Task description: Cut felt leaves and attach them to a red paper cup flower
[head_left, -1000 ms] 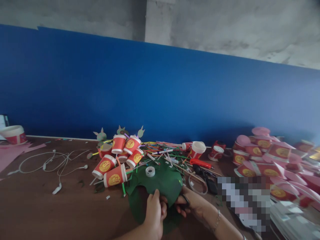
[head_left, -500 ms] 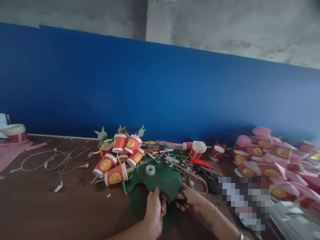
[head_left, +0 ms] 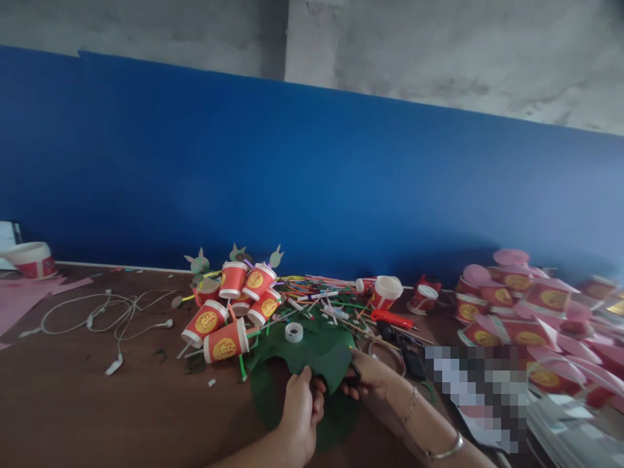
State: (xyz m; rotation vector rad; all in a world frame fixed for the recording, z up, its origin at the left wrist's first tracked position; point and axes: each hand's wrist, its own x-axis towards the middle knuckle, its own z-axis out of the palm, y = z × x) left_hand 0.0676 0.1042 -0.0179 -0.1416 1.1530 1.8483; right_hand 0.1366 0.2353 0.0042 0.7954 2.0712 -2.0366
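Observation:
A dark green sheet of paper [head_left: 316,351] with a curved cut edge lies over the middle of the table's near side. My left hand [head_left: 299,413] is closed on its near edge, thumb on top. On the right, my right hand [head_left: 371,377] has its fingers around the black handles of a pair of scissors [head_left: 355,375]. The scissors' blades are hidden by the paper. More green paper [head_left: 336,422] shows below both hands. A white roll of tape [head_left: 294,333] rests on the sheet.
Red paper cups [head_left: 227,341] with straws are heaped left of the sheet. Behind lie loose straws, markers and a red-orange tool [head_left: 392,318]. White earphones [head_left: 114,364] lie at left. Cups with pink paper [head_left: 529,299] crowd the right. A blue partition [head_left: 312,169] stands behind.
My right hand with the scissors has shifted slightly up, and more of the forearm and its bangle shows. My left hand stays on the paper, almost unmoved.

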